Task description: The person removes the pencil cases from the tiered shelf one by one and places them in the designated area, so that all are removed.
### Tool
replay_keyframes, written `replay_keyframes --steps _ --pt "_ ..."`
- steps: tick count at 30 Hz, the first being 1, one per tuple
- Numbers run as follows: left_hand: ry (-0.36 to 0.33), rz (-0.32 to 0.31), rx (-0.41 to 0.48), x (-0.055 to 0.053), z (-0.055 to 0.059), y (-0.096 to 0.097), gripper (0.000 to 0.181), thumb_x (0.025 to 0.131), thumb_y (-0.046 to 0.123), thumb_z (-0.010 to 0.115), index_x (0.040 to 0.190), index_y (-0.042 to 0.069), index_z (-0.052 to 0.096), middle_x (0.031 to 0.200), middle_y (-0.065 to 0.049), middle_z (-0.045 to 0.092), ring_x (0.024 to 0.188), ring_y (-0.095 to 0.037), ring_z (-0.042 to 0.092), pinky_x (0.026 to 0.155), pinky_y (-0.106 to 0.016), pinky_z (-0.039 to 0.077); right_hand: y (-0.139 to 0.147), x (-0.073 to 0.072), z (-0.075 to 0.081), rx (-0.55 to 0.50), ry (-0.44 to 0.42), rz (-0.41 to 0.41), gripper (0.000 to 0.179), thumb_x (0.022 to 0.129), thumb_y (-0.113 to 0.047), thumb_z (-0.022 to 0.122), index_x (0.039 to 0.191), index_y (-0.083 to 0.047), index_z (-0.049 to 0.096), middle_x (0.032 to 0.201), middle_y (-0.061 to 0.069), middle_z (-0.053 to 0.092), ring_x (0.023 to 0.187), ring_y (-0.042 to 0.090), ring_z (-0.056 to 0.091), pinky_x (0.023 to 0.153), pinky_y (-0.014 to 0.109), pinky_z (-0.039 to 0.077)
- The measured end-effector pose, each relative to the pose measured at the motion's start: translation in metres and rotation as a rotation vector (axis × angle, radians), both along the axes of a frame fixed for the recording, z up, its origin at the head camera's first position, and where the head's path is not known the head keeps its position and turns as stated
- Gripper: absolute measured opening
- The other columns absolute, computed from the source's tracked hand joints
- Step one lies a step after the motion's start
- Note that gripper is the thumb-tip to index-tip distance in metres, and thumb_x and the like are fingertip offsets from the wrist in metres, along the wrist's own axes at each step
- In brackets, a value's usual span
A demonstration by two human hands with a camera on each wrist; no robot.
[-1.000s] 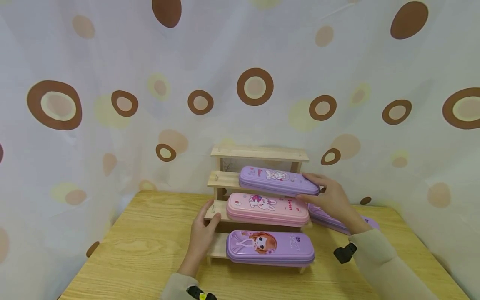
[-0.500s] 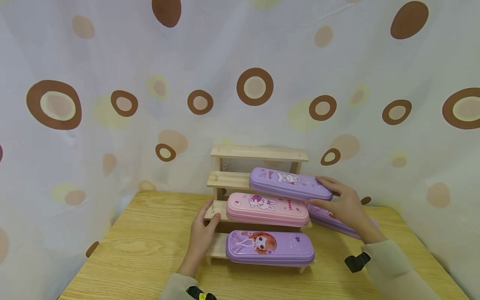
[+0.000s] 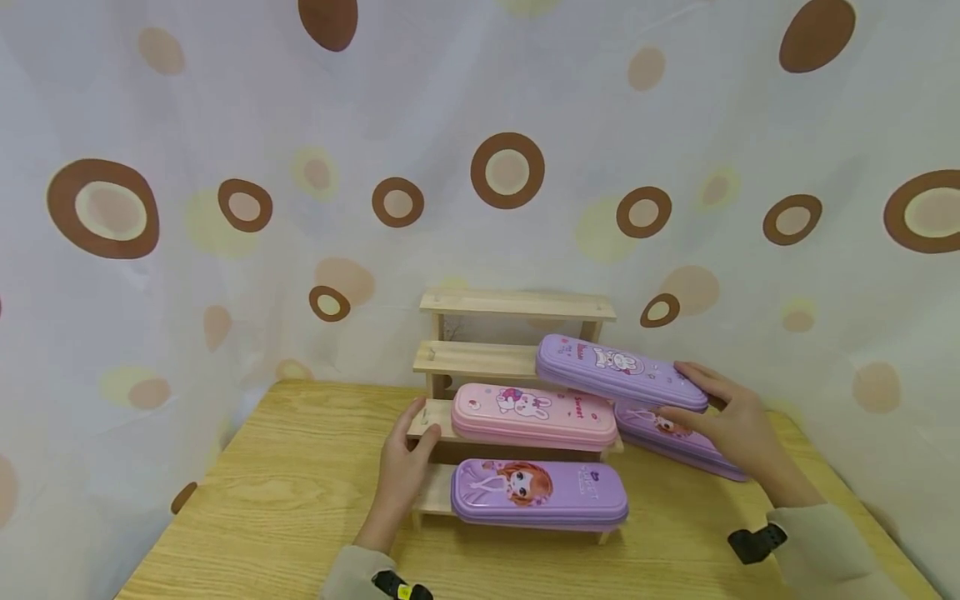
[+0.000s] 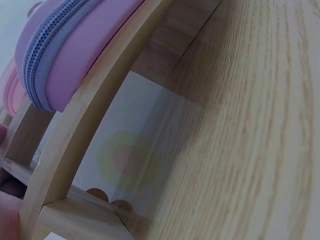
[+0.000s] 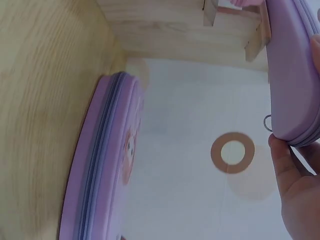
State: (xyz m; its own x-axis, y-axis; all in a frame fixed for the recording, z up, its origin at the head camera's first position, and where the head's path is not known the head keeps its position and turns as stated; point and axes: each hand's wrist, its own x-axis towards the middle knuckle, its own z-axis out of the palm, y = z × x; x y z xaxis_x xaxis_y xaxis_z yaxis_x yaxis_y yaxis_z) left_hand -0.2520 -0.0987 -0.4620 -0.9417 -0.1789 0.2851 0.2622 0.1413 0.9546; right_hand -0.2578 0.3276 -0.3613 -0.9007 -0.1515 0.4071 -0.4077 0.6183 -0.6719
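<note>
My right hand (image 3: 738, 425) grips the right end of a light purple pencil case (image 3: 618, 372) with a bunny print. The case slants down to the right, its left end overlapping the second-highest step of a wooden tiered rack (image 3: 517, 304). In the right wrist view, thumb and fingers hold the end of that pencil case (image 5: 295, 75). My left hand (image 3: 401, 467) grasps the left end of the rack's step that bears a pink bunny pencil case (image 3: 532, 414). On the lowest step lies a purple pencil case with a girl print (image 3: 540, 493).
Another purple girl-print pencil case (image 3: 675, 437) lies on the wooden table (image 3: 285, 492), right of the rack and partly hidden by my right hand. A spotted cloth (image 3: 337, 125) hangs close behind the table.
My right hand has drawn the bunny-print purple pencil case to the right and slightly down, uncovering more of its step. My left hand has stayed at the rack.
</note>
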Motion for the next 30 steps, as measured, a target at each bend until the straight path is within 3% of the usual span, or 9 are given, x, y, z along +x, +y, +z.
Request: replay_keyframes --steps 6,21,30 --pt "-0.004 -0.004 0.012 0.000 0.000 -0.001 0.053 0.097 0.018 0.063 0.146 0.008 0.047 0.153 -0.009 0.041 0.140 -0.029 0.035 0.114 -0.046 0.030 0.023 0.009 -0.004 0.012 0.013 -0.042 0.076 0.083 -0.020 0.082 0.149 -0.016 0.045 0.153 0.019 0.037 0.122 -0.011 0.038 0.088 0.001 0.038" --pt "-0.001 -0.008 0.007 -0.002 -0.003 -0.001 0.053 0.097 0.018 0.063 0.146 0.009 0.047 0.154 -0.009 0.039 0.142 -0.029 0.033 0.115 -0.046 0.028 0.073 0.034 -0.017 0.004 0.003 -0.155 0.071 0.088 -0.020 0.077 0.151 -0.022 0.043 0.156 -0.004 0.033 0.122 -0.015 0.034 0.087 -0.001 0.036" --pt "-0.006 -0.008 0.012 -0.002 -0.003 -0.001 0.052 0.097 0.020 0.064 0.146 0.012 0.048 0.153 -0.008 0.041 0.141 -0.029 0.034 0.115 -0.047 0.028 0.097 0.050 -0.026 0.009 -0.002 -0.199 0.073 0.088 -0.021 0.077 0.151 -0.019 0.041 0.150 -0.018 0.037 0.121 -0.018 0.032 0.084 -0.002 0.037"
